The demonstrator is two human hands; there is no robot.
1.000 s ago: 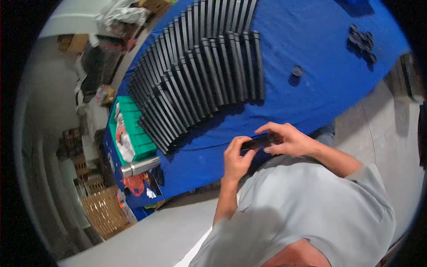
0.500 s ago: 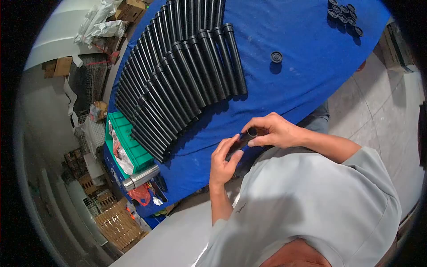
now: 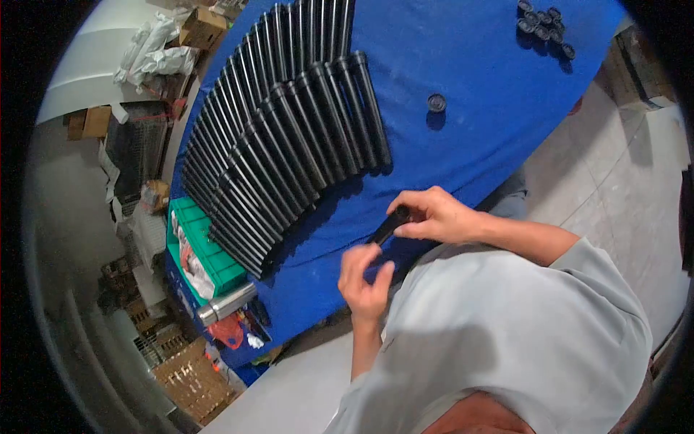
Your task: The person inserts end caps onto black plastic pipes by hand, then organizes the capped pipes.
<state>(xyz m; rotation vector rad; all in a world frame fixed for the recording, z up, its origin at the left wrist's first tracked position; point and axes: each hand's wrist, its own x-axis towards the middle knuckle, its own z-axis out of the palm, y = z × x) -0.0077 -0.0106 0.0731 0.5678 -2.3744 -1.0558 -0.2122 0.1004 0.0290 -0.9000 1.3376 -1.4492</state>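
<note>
My right hand [image 3: 439, 217] is closed around a short visible length of black tube [image 3: 389, 226], thumb and fingers pinching it close to its upper end. The tube slants down toward my left hand [image 3: 363, 283], whose thumb stands apart from the curved fingers. Slight motion blur softens those fingertips, which are right at the tube's lower end. Ahead on the blue cloth lies a single round black cap [image 3: 436, 103]. Long black tubes [image 3: 318, 123] with wider collars at their far ends lie side by side in two fanned rows.
Several more black caps [image 3: 542, 25] are grouped at the far right of the blue-covered table [image 3: 463, 159]. On the left are a green crate [image 3: 217, 257], a silver cylinder [image 3: 228, 304] and a red plastic bag [image 3: 226, 331]. Cardboard boxes [image 3: 202, 27] stand beyond the table.
My left hand has slid down and loosened from the tube, its thumb now farther from it. My right hand keeps its hold, and the view has shifted slightly.
</note>
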